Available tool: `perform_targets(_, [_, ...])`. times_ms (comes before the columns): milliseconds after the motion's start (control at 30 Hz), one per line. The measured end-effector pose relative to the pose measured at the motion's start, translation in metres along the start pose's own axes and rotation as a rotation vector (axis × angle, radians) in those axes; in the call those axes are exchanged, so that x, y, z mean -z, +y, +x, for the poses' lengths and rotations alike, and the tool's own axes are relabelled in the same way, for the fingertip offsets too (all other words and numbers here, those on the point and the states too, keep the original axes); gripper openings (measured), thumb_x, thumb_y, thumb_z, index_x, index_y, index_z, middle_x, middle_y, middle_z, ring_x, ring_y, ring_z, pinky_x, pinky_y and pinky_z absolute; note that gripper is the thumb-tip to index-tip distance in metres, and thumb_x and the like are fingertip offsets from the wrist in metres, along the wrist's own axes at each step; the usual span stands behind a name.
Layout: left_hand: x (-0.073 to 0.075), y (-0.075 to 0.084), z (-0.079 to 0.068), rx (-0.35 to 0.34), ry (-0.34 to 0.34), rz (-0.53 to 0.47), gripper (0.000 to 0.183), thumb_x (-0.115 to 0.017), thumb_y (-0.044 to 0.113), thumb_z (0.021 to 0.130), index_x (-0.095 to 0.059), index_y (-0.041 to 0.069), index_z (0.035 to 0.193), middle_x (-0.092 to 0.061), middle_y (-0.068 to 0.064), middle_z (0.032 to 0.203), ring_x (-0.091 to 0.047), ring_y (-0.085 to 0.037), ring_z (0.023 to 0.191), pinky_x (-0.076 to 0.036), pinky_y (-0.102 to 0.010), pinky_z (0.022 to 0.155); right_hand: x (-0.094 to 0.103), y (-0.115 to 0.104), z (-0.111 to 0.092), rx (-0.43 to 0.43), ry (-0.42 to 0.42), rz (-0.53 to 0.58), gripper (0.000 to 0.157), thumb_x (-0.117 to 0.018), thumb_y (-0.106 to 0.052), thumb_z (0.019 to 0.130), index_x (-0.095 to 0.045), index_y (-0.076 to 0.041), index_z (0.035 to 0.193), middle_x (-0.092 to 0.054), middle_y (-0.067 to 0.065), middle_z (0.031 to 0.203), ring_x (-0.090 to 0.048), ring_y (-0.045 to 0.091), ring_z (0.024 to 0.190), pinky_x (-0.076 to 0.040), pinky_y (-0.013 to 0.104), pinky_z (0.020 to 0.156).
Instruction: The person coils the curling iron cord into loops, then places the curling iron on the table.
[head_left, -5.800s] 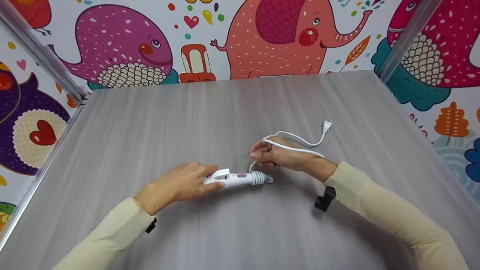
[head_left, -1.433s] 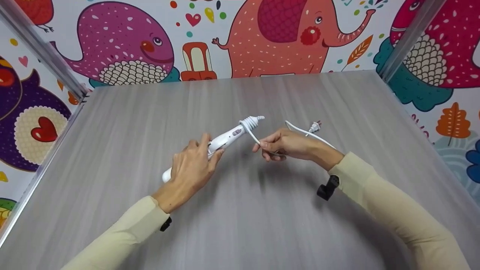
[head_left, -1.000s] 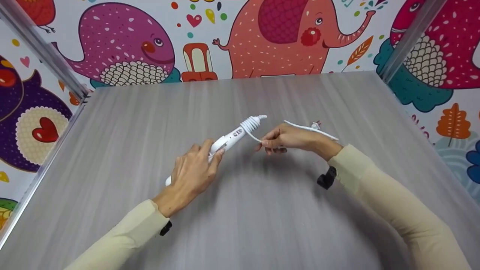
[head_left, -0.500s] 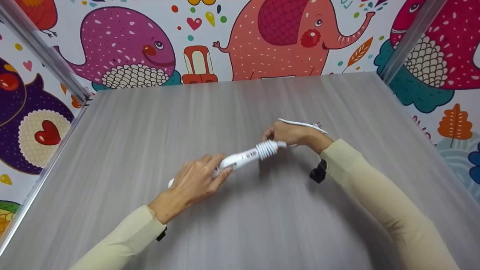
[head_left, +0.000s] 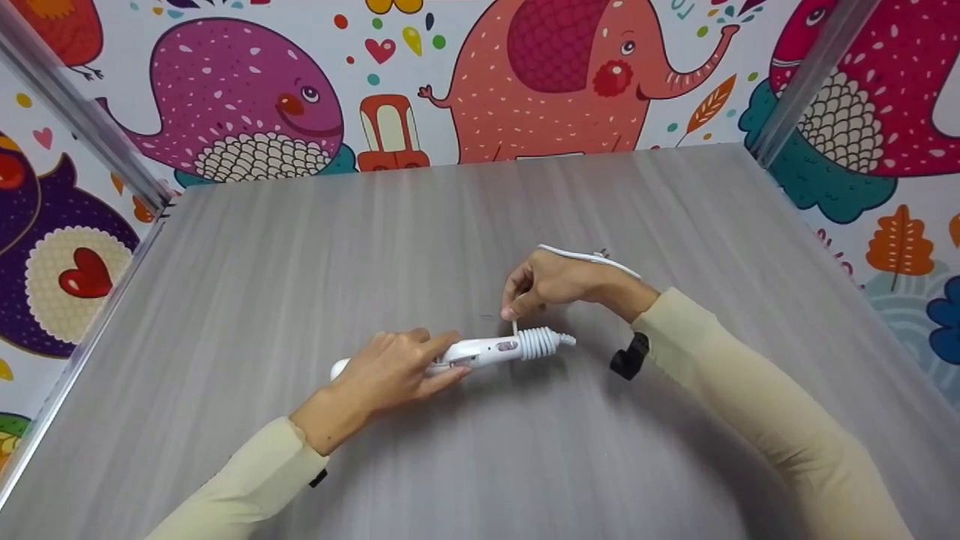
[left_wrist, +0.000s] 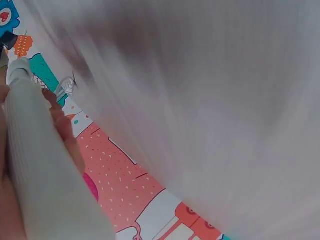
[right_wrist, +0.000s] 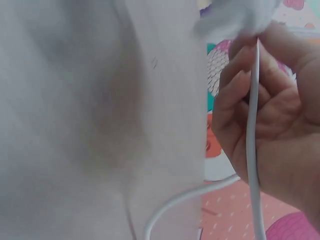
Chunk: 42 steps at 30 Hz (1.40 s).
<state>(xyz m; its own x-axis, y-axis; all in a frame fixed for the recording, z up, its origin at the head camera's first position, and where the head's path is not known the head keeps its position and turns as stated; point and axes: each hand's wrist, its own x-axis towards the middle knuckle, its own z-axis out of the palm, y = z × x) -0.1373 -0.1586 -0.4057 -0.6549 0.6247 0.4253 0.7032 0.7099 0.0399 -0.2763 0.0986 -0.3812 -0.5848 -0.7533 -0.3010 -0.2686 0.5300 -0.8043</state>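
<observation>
My left hand (head_left: 390,371) grips what looks like a white curling iron (head_left: 484,350), held roughly level over the table with its button side up. Several coils of white cord (head_left: 537,343) wrap the handle's right end. Just beyond the coils, my right hand (head_left: 559,281) pinches the cord between thumb and fingertips. Its loose length runs across the palm in the right wrist view, where the cord (right_wrist: 252,130) is close to the lens. In the left wrist view the iron's thick body (left_wrist: 45,165) lies along the fingers. The plug is mostly hidden behind the right wrist.
A grey wood-patterned table (head_left: 315,255) lies under both hands. Printed cartoon walls (head_left: 555,75) stand at the back and sides, with metal posts (head_left: 817,82) at the corners. A black wrist camera (head_left: 630,356) hangs below the right sleeve.
The curling iron first swung up and away, then came back down to nearly level. The right hand carried the cord around the handle, and it now sits at the coils' far side.
</observation>
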Motion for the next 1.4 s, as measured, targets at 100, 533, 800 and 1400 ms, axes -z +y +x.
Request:
perform_targets(100, [-0.001, -0.001, -0.001, 0.022, -0.012, 0.026, 0.032, -0.074, 0.038, 0.089, -0.069, 0.01, 0.104, -0.06, -0.004, 0.065, -0.049, -0.011, 0.048, -0.046, -0.032, 0.043, -0.004, -0.008, -0.003, 0.016, 0.047, -0.022, 0.02, -0.075, -0.026, 0.091, -0.077, -0.007, 0.096, -0.065, -0.003, 0.073, -0.053, 0.015, 0.066, -0.043, 0.028, 0.056])
perform_targets(533, [0.003, -0.005, -0.001, 0.156, 0.032, 0.356, 0.037, -0.072, 0.046, 0.089, -0.062, 0.011, 0.096, -0.058, -0.008, 0.06, -0.056, -0.021, 0.044, -0.046, -0.037, 0.04, -0.015, -0.04, -0.022, -0.002, 0.181, -0.015, 0.024, -0.056, -0.01, 0.102, -0.072, -0.002, 0.117, -0.076, 0.013, 0.087, -0.055, 0.012, 0.058, -0.043, 0.021, 0.052])
perform_targets(800, [0.011, -0.01, 0.003, 0.284, 0.132, 0.335, 0.038, -0.074, 0.042, 0.088, -0.061, 0.007, 0.097, -0.056, -0.013, 0.06, -0.057, -0.028, 0.045, -0.047, -0.043, 0.039, -0.01, -0.055, -0.037, -0.108, 0.172, -0.001, 0.026, -0.053, -0.021, 0.105, -0.073, -0.004, 0.107, -0.071, 0.004, 0.071, -0.058, 0.011, 0.05, -0.043, 0.023, 0.051])
perform_targets(1400, [0.014, 0.001, 0.006, 0.565, 0.097, 0.046, 0.04, -0.066, 0.045, 0.094, -0.066, 0.007, 0.105, -0.057, -0.011, 0.065, -0.051, -0.022, 0.048, -0.047, -0.043, 0.044, -0.009, -0.014, -0.041, -0.051, -0.077, 0.146, 0.033, -0.051, -0.027, 0.106, -0.068, 0.001, 0.104, -0.064, -0.004, 0.063, -0.057, 0.009, 0.055, -0.045, 0.023, 0.053])
